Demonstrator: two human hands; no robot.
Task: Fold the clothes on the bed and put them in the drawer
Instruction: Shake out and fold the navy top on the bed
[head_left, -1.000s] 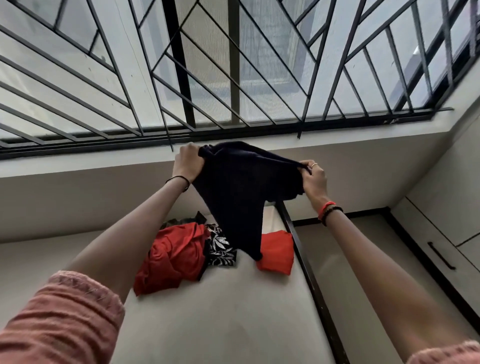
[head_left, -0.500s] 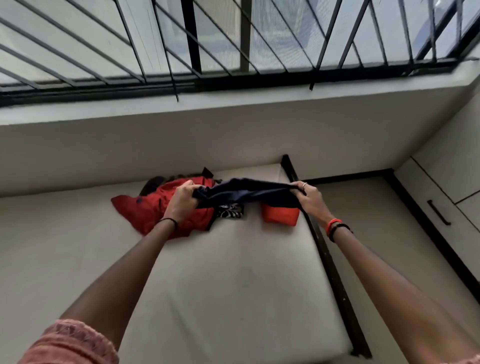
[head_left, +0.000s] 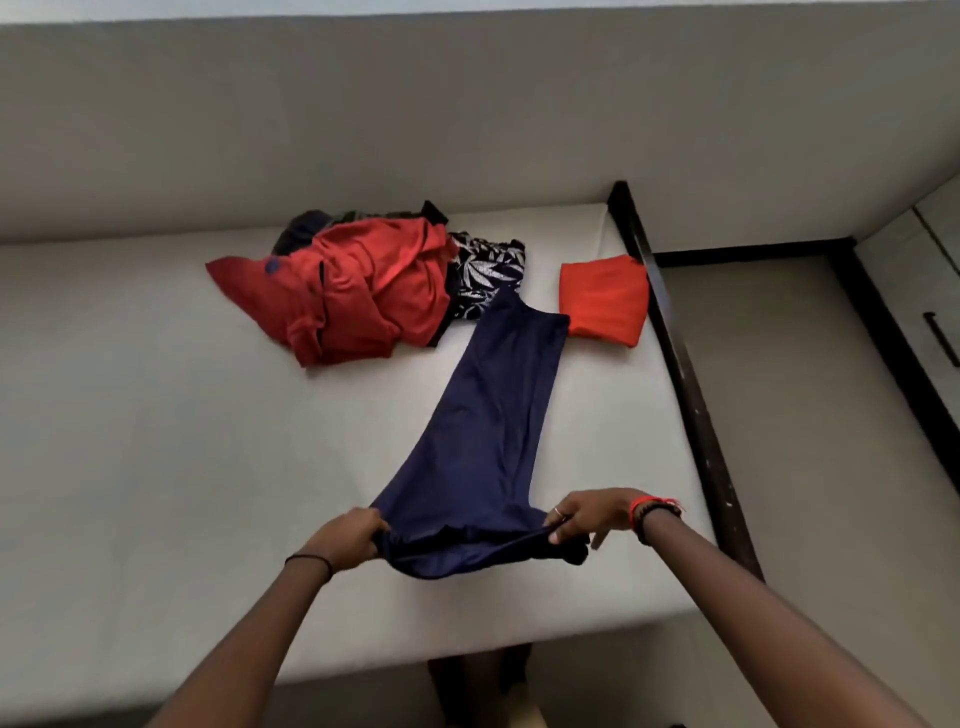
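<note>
A navy blue garment (head_left: 483, 431) lies stretched out lengthwise on the white bed (head_left: 156, 441), its far end near the other clothes. My left hand (head_left: 349, 538) grips its near left corner and my right hand (head_left: 592, 514) pinches its near right corner. Farther back sits a crumpled red garment (head_left: 353, 291) over some dark clothes, with a black-and-white leaf-print piece (head_left: 485, 275) beside it. A folded orange garment (head_left: 605, 299) rests at the bed's right edge.
A dark wooden bed frame (head_left: 691, 395) runs along the bed's right side, with bare floor beyond it. A white cabinet with a dark drawer handle (head_left: 940, 338) stands at the far right. A plain wall rises behind the bed.
Both hands have swung the navy garment down from in front of the window and laid it flat on the bed toward me. My view has tipped down from the window to the mattress.
</note>
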